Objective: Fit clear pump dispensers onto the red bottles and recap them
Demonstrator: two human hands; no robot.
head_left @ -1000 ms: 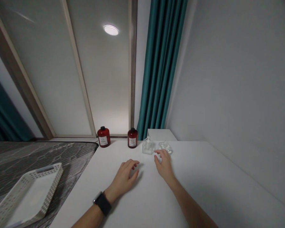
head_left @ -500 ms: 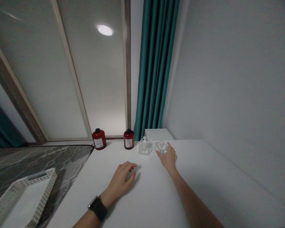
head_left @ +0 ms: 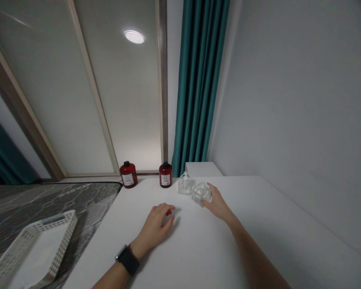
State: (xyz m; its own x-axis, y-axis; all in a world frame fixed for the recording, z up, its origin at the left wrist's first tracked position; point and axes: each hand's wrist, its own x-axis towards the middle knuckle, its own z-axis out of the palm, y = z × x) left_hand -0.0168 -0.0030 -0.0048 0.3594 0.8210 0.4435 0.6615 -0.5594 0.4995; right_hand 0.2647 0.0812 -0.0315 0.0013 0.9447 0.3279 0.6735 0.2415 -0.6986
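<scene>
My right hand [head_left: 218, 202] has thumb and fingers around a clear, faceted bottle-like container [head_left: 201, 192]; it looks tilted, and its exact kind is hard to make out. Just left of it stands a clear bottle [head_left: 185, 185] with a narrow neck. My left hand [head_left: 158, 222], with a black watch on the wrist, hovers or rests low over the white table [head_left: 198, 249]; its fingers are loosely bent and apart, with nothing in them. Farther back, a dark red bottle [head_left: 165, 175] with a black cap and white label stands upright, and a second red bottle [head_left: 128, 175] is to its left.
A white perforated basket [head_left: 63, 241] lies at the lower left, beyond the table's left edge, over a dark grey patterned surface [head_left: 90, 200]. Behind the table are a white box-like block [head_left: 200, 169], a green curtain [head_left: 198, 88] and sliding frosted panels [head_left: 132, 108]. A wall borders the right.
My right hand has drawn the clear faceted container slightly nearer and tilted it. My left hand has hardly moved, and the view has shifted slightly.
</scene>
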